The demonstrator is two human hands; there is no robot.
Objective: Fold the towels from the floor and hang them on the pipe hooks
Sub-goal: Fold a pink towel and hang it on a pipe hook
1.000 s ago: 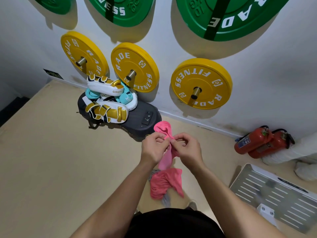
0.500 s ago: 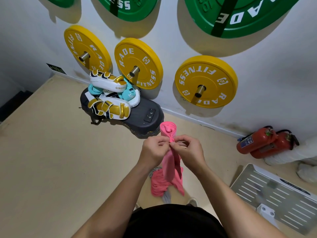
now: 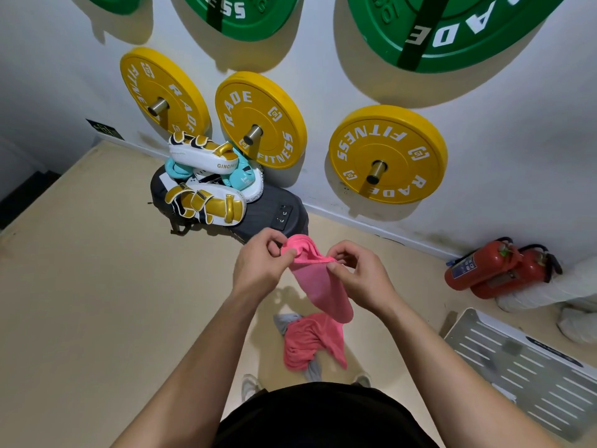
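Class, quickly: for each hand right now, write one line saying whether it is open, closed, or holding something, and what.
Left hand: closed, pinching the top edge of the pink towel.
Right hand: closed, pinching that same top edge.

Both bare forearms stretch forward and converge. The left hand (image 3: pixel 258 270) and the right hand (image 3: pixel 360 281) are side by side, slightly apart, each pinching the top edge of the pink towel (image 3: pixel 323 289) between thumb and curled fingers.
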